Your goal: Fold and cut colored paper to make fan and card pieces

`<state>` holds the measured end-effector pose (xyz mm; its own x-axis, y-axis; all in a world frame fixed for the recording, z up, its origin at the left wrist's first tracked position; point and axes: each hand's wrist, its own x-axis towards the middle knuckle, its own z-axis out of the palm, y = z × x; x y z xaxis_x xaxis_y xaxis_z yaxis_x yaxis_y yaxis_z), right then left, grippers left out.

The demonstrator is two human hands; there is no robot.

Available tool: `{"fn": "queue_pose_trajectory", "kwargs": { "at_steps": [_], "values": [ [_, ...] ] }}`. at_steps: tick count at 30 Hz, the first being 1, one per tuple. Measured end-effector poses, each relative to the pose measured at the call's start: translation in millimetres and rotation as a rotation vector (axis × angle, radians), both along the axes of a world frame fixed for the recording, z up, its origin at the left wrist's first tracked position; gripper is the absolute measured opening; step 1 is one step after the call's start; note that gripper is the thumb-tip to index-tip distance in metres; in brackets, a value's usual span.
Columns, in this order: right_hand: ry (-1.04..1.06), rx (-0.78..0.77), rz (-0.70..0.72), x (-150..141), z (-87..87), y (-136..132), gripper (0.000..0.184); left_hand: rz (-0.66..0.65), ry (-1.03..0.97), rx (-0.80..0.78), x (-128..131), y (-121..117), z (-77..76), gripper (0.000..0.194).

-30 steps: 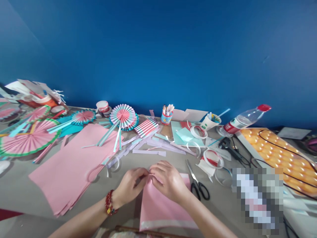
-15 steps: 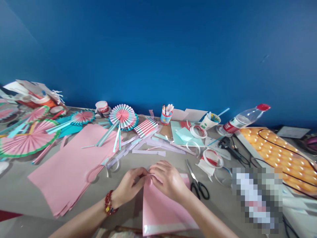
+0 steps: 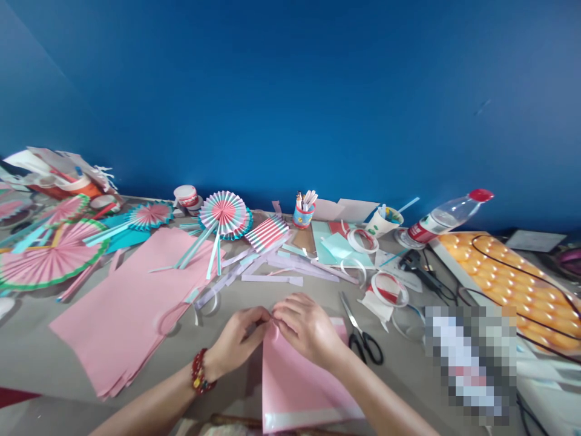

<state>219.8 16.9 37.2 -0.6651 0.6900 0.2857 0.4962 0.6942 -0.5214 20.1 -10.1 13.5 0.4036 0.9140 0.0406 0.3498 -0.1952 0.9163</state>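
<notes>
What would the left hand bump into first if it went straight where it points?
Most likely the right hand, just past the left hand's fingertips at the top of the pink paper sheet. Any gap is too small to tell.

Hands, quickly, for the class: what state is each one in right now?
Left hand: closed, thumb and fingers pinching the far left corner of the pink sheet.
Right hand: closed, fingers curled, gripping the sheet at that same corner.
</notes>
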Motion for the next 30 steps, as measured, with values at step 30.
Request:
{"fn": "queue_pose_trajectory", "kwargs": {
  "at_steps": [30],
  "values": [
    [-0.053,0.013,0.006,1.6,2.3,-1.0,0.01,-0.034,0.092,0.09,2.6,-1.4,-1.5,0.013]
  ]
}}
